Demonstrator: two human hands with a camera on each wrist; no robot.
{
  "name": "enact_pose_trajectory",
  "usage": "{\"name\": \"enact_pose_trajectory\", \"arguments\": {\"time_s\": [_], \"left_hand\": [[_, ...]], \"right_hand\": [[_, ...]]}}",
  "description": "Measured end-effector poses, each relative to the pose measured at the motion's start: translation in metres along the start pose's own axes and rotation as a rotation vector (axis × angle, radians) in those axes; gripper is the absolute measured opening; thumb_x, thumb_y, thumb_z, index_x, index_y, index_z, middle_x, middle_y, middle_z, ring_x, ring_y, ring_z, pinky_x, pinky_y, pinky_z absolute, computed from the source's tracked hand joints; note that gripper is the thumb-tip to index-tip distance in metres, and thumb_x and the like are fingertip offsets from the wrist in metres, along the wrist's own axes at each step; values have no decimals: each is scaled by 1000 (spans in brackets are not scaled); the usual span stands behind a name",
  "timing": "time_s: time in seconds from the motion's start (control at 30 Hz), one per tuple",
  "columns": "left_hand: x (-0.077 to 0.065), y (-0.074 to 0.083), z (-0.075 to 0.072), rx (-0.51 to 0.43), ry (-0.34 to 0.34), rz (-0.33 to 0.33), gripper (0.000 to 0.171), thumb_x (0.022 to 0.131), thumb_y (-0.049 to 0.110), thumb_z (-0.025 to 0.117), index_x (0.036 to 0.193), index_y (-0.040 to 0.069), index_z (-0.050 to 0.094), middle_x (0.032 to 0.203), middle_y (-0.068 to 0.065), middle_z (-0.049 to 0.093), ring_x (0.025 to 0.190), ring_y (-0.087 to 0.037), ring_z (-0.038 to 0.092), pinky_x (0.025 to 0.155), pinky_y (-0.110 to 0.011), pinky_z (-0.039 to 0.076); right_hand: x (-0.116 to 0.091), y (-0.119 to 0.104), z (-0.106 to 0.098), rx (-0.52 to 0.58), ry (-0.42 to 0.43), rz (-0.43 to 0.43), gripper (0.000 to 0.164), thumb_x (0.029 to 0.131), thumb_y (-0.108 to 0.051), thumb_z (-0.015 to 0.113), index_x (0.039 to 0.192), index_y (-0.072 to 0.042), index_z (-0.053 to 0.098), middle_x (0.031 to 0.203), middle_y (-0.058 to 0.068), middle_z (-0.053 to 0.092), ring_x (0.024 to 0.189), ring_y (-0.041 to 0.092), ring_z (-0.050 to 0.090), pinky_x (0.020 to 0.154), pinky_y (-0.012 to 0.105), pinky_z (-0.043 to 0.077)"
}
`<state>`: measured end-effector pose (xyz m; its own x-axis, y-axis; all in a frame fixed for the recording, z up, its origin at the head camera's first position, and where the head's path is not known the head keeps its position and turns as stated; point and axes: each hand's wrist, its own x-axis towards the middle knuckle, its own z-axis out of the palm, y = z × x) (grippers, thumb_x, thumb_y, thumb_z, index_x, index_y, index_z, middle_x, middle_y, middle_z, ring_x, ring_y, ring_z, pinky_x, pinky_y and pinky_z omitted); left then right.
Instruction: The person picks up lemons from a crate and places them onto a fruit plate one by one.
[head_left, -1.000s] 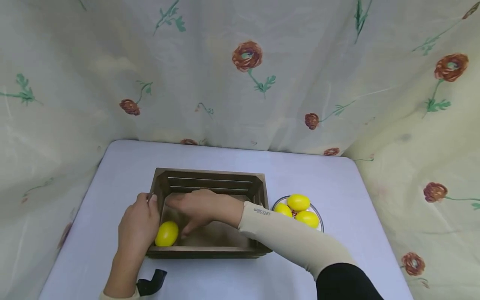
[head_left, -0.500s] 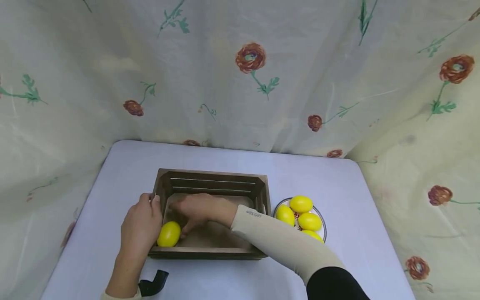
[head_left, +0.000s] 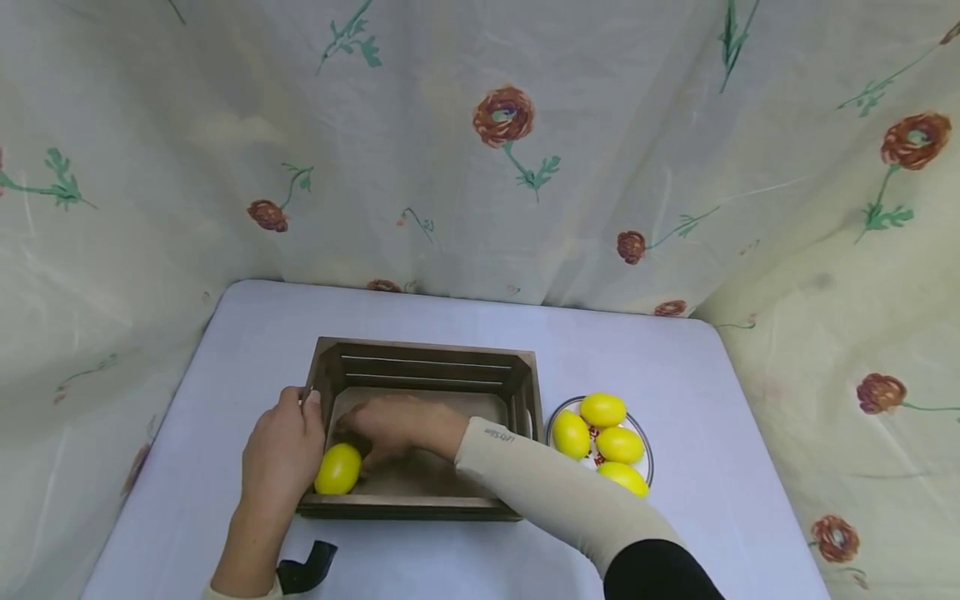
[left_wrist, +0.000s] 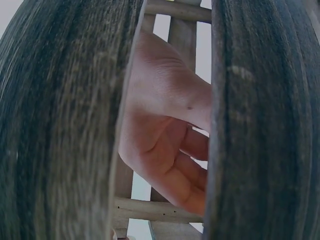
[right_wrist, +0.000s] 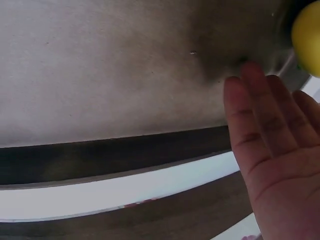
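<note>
A slatted brown wooden crate stands on the table. My left hand grips its left end wall, thumb over the rim and the other fingers mostly hidden. Inside the crate, a yellow lemon lies in the near left corner. My right hand reaches in beside it, thumb side toward the lemon. In the right wrist view the fingers are stretched out below the lemon, holding nothing. Through the gap between slats, the left wrist view shows my right hand.
Right of the crate, a round plate with a dark rim bears several yellow lemons. A white cloth covers the table. Behind hangs a flowered curtain. A black strap end sticks out by my left wrist.
My right hand has shifted slightly nearer the front of the crate, and its forearm has swung left and forward, uncovering more lemons on the plate. My left hand keeps its hold on the crate.
</note>
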<state>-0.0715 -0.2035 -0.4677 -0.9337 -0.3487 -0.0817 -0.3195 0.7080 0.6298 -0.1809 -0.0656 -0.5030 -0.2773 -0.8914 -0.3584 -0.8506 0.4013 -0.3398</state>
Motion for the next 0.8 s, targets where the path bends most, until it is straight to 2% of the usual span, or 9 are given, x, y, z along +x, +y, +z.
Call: {"name": "enact_pose_trajectory", "arguments": {"time_s": [0.2, 0.33, 0.57, 0.8], "left_hand": [[1, -1, 1, 1, 3, 15, 51, 114, 28, 38, 133, -16, 55, 112, -36, 68, 95, -49, 68, 76, -64, 55], [1, -1, 1, 6, -3, 26, 50, 114, 27, 38, 132, -16, 55, 112, -36, 67, 95, -50, 68, 75, -64, 55], [1, -1, 1, 5, -27, 14, 51, 114, 28, 37, 134, -16, 53, 117, -37, 66, 99, -52, 67, 78, -65, 55], [-1, -1, 0, 8, -17, 16, 51, 114, 28, 37, 134, -15, 54, 116, -37, 66, 98, -51, 67, 79, -65, 54]], "right_hand": [[0, 2, 1, 32, 13, -42, 56, 86, -29, 89, 135, -15, 67, 121, -6, 70, 99, 4, 60, 94, 18, 47], [1, 2, 3, 36, 10, -69, 56, 87, -29, 89, 136, -16, 68, 124, -7, 70, 103, 3, 61, 97, 16, 45], [3, 0, 8, 6, 2, -63, 56, 87, -32, 88, 137, -20, 68, 122, -9, 70, 101, 3, 60, 95, 17, 45], [4, -1, 10, 19, 1, -52, 53, 87, -33, 88, 134, -19, 69, 118, -10, 70, 97, 2, 59, 92, 16, 45]]}}
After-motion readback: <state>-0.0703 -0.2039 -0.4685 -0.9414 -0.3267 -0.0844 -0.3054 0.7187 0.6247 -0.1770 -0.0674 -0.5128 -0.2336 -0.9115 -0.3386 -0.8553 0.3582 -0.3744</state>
